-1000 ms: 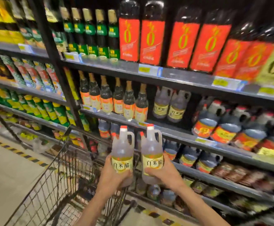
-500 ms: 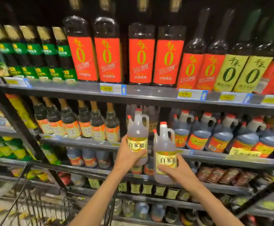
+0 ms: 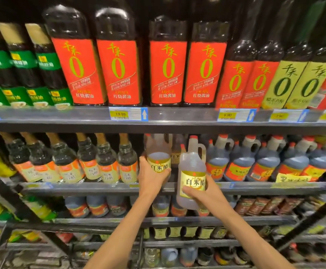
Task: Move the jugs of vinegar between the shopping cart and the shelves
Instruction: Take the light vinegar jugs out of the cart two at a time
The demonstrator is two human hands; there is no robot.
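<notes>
I hold two clear vinegar jugs with yellow labels and red caps. My left hand (image 3: 151,176) grips the left jug (image 3: 158,152) round its lower body; that jug reaches into a gap on the middle shelf (image 3: 100,186), its top under the shelf above. My right hand (image 3: 203,191) grips the right jug (image 3: 192,167), which hangs in front of the shelf edge, lower than the left one. Another jug of the same kind (image 3: 176,152) shows dimly behind them in the gap. The cart is out of view.
Small clear bottles (image 3: 108,164) stand left of the gap and dark handled jugs (image 3: 239,162) right of it. Tall red-labelled bottles (image 3: 119,70) fill the upper shelf (image 3: 177,115). Lower shelves (image 3: 119,220) hold more bottles and packets.
Both hands have lifted the jugs from over the cart up to the middle shelf. The left jug has moved into the gap; the view has swung up and the cart has dropped out.
</notes>
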